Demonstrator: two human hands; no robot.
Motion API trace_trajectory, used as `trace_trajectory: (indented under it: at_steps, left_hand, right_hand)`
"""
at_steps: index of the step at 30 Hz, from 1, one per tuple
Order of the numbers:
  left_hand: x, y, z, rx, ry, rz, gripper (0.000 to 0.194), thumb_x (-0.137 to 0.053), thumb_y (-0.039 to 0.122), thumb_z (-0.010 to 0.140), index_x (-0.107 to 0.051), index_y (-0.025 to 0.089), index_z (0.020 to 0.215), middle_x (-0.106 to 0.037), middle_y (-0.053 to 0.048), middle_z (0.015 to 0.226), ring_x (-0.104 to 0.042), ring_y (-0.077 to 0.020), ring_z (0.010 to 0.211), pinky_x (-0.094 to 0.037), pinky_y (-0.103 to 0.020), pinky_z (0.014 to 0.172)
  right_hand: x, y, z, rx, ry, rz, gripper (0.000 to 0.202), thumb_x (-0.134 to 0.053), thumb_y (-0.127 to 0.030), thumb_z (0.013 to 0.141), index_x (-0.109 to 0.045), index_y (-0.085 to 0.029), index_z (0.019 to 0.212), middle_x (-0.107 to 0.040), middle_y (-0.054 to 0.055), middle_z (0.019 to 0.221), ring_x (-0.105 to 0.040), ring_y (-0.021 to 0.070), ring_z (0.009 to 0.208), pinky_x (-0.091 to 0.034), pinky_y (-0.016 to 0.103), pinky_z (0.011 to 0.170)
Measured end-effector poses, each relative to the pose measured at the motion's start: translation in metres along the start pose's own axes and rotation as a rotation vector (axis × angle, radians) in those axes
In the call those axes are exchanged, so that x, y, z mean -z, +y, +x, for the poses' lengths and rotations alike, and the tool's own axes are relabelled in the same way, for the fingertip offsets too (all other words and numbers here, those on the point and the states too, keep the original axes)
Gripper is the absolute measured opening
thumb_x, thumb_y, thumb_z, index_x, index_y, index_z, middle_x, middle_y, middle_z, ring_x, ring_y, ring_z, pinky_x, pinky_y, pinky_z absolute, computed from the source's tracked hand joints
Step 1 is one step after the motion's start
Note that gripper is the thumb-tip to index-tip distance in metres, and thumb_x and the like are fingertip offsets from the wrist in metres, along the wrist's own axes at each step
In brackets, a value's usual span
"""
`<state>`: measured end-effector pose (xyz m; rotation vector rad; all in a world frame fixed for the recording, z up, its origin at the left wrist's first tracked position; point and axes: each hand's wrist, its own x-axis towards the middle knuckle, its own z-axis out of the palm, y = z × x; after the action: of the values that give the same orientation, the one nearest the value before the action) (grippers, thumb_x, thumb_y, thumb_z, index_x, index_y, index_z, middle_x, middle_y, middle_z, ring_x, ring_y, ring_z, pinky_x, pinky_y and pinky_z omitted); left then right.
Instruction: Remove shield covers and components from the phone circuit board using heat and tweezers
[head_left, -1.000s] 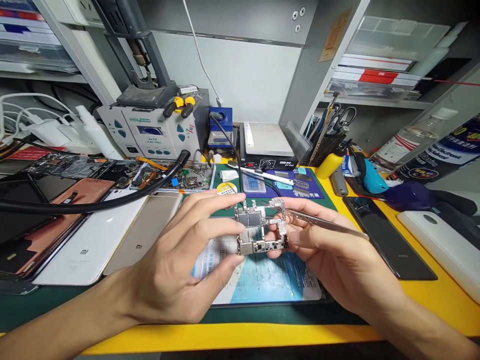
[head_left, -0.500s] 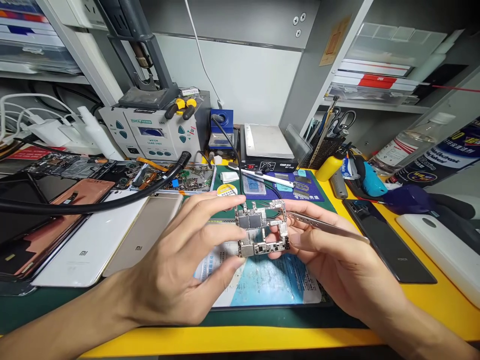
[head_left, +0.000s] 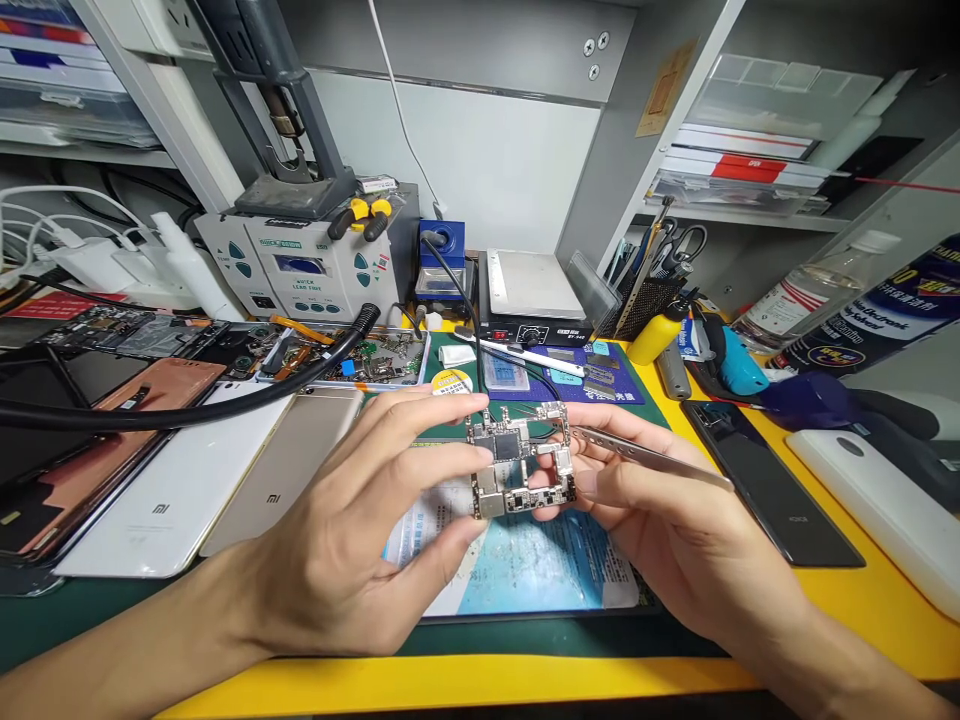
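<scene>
Between my hands, above the mat, a phone circuit board [head_left: 507, 448] is held up with its chips facing me. My left hand [head_left: 364, 520] grips the board's left edge, thumb at the lower corner and a finger at the upper one. Another finger of that hand rests against the board near the dark chip. My right hand [head_left: 694, 530] pinches the right edge between thumb and fingers. Metal tweezers [head_left: 652, 455] lie in the right hand too, across the fingers, their tips near the board's upper right. Some right fingertips are hidden behind the board.
Below the hands lies a blue and white printed pad [head_left: 525, 570]. Several phone covers, including a white one [head_left: 172, 490], lie left under a black hose [head_left: 225, 415]. A hot-air station [head_left: 300, 270] and a heating plate [head_left: 532, 285] stand behind. A dark phone [head_left: 772, 485] lies right.
The finger by the dark chip has shifted slightly across the board. The grip otherwise looks the same, and the whole view has moved a little.
</scene>
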<state>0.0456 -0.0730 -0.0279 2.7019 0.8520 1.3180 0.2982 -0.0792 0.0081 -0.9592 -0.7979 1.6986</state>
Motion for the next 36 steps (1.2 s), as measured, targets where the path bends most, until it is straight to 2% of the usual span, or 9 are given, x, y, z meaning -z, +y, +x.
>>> trace_trajectory:
  at_steps: [7,16,19,24,31,36]
  left_hand:
    - [-0.0012,-0.0007,0.0018,0.003,0.000,-0.008,0.042,-0.075,0.010,0.096,-0.062,0.011,0.136,-0.068,-0.017,0.152,-0.063,-0.0232,0.150,-0.048,-0.043,0.134]
    - [0.0024,-0.0004,0.0013,0.003,-0.015,0.021,0.044,-0.075,0.010,0.095,-0.062,0.013,0.137,-0.068,-0.017,0.152,-0.063,-0.0226,0.149,-0.048,-0.043,0.134]
    - [0.0023,-0.0017,0.0000,0.003,-0.050,0.012,0.053,-0.077,0.009,0.094,-0.058,0.012,0.143,-0.066,-0.019,0.153,-0.062,-0.0234,0.152,-0.047,-0.043,0.136]
    - [-0.0001,-0.0007,-0.0003,-0.003,0.019,-0.028,0.060,-0.075,0.008,0.093,-0.053,0.009,0.149,-0.068,-0.019,0.151,-0.062,-0.0227,0.151,-0.046,-0.042,0.137]
    - [0.0020,0.0010,0.0037,-0.006,0.004,-0.026,0.079,-0.076,0.004,0.092,-0.042,0.010,0.163,-0.066,-0.016,0.152,-0.059,-0.0204,0.155,-0.044,-0.038,0.140]
    - [0.0008,-0.0003,0.0011,0.039,-0.003,-0.076,0.090,-0.079,0.006,0.090,-0.037,0.015,0.170,-0.057,-0.019,0.164,-0.057,-0.0277,0.159,-0.049,-0.046,0.138]
  right_hand:
    - [0.0004,-0.0004,-0.0029,-0.013,-0.002,0.007,0.031,-0.092,-0.007,0.075,-0.086,-0.019,0.103,-0.086,0.007,0.088,-0.080,0.0166,0.072,-0.066,0.025,0.070]
    - [-0.0017,0.0000,-0.0006,0.000,0.032,-0.034,0.031,-0.093,-0.011,0.072,-0.084,-0.021,0.099,-0.083,0.005,0.084,-0.078,0.0194,0.071,-0.065,0.030,0.069]
    - [-0.0007,0.0011,-0.0006,-0.007,0.042,-0.043,0.033,-0.094,-0.012,0.070,-0.083,-0.021,0.100,-0.083,0.006,0.086,-0.078,0.0204,0.074,-0.065,0.030,0.069]
    - [0.0020,0.0037,-0.0018,0.003,-0.018,-0.023,0.027,-0.092,-0.013,0.079,-0.083,-0.020,0.103,-0.082,0.005,0.085,-0.077,0.0169,0.070,-0.064,0.027,0.071]
    - [0.0006,0.0014,-0.0026,-0.003,-0.018,-0.068,0.026,-0.100,-0.022,0.081,-0.082,-0.020,0.100,-0.081,0.005,0.086,-0.076,0.0170,0.074,-0.064,0.027,0.071]
    - [0.0037,0.0037,-0.0014,0.007,-0.013,-0.095,0.031,-0.102,-0.025,0.080,-0.082,-0.021,0.104,-0.081,0.005,0.088,-0.078,0.0194,0.077,-0.066,0.029,0.073]
